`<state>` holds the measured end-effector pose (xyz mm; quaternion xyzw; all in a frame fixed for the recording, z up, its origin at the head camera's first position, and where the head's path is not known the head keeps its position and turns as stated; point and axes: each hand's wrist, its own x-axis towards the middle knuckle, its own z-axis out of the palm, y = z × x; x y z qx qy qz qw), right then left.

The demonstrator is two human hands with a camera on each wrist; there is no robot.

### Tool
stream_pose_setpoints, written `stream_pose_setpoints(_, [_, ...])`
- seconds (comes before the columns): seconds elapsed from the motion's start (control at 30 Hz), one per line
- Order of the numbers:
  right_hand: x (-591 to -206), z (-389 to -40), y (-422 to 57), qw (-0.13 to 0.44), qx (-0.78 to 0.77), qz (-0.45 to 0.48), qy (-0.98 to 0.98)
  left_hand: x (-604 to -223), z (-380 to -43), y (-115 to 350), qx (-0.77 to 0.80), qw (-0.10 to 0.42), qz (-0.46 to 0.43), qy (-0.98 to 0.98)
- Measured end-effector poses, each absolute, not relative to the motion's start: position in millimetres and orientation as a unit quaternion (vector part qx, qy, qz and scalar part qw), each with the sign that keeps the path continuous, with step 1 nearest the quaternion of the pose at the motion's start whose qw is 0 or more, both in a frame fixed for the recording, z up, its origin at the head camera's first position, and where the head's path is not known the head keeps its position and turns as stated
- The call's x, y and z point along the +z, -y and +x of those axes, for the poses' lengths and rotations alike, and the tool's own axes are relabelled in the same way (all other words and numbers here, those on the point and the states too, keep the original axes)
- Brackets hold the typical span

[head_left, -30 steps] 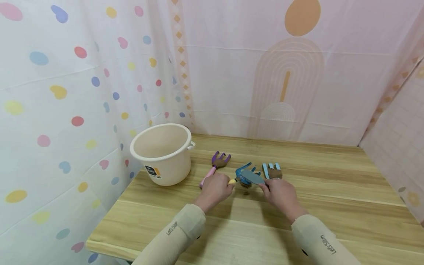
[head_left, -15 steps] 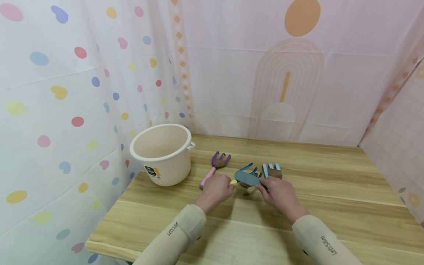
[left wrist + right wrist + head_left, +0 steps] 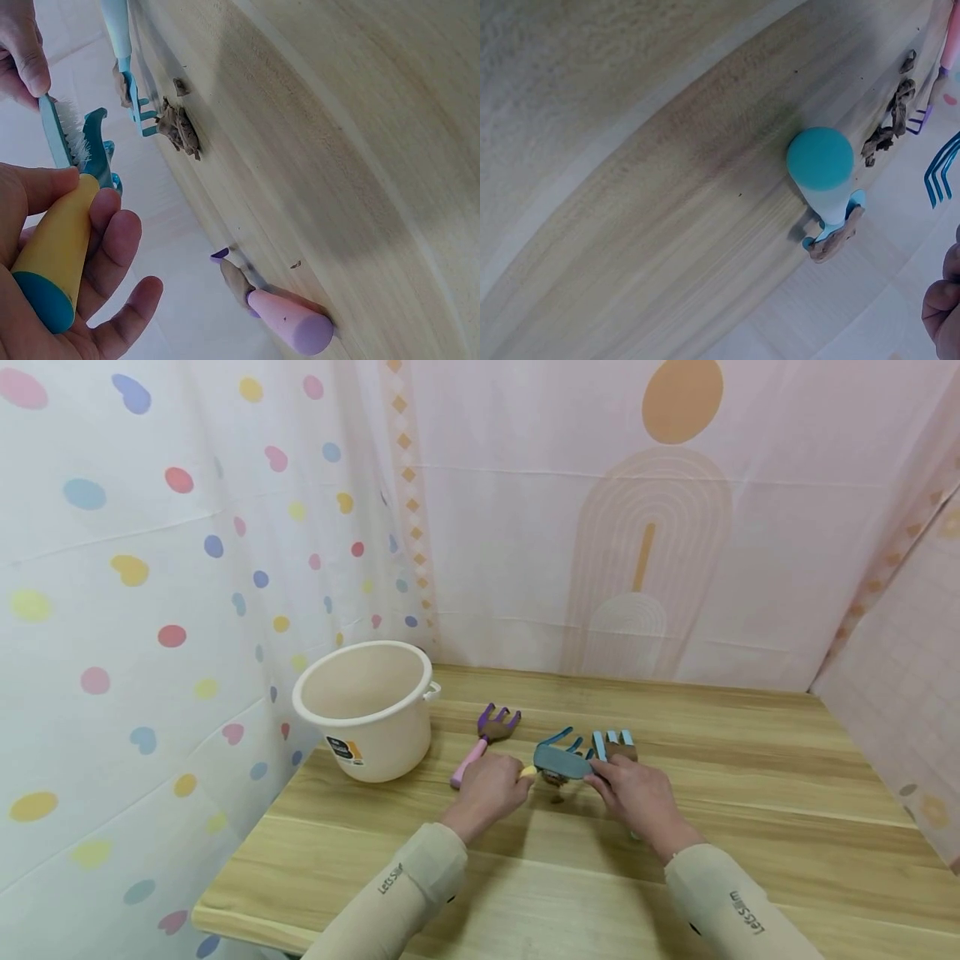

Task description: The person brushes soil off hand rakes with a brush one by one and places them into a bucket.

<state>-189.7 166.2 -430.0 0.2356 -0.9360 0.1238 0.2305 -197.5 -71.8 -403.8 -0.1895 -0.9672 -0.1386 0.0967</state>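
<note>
My left hand (image 3: 489, 791) grips the yellow handle of a small hand rake (image 3: 64, 240), whose blue tines point away from me above the table. In my right hand (image 3: 637, 795) is a blue-grey brush (image 3: 562, 762). Its white bristles (image 3: 73, 129) face the rake's blue head and look to be against it in the left wrist view. From the head view, the brush covers part of that head. Brown clumps like dried mud (image 3: 178, 129) lie on the wood below.
A pink-handled purple rake (image 3: 469, 763) with brown matter on it lies left of the hands. Nearer the right hand lies a light blue rake (image 3: 600, 745), also caked brown. A cream bucket (image 3: 390, 743) stands at the table's (image 3: 750, 760) back left; curtains hang behind.
The brush has shifted left across the rake's head, then slightly back right. My left hand keeps the rake nearly still. The bucket and other rakes stay put.
</note>
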Motion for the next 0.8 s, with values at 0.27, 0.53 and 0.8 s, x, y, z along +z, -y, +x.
stream_pose_setpoints(0.27, [-424.7, -191.0, -168.2, 0.192, 0.123, 0.229, 0.946, -404.8, -199.2, 72.1, -0.136, 0.086, -0.192, 0.968])
stream_pose_setpoints(0.53, [-422.7, -191.6, -171.3, 0.165, 0.132, 0.224, 0.951, -403.2, -198.9, 72.2, -0.129, 0.082, -0.185, 0.971])
stream_pose_setpoints(0.8, [-425.1, -193.4, -183.8, 0.149, 0.130, 0.214, 0.957, -403.0, -199.4, 76.3, -0.119, 0.085, -0.178, 0.973])
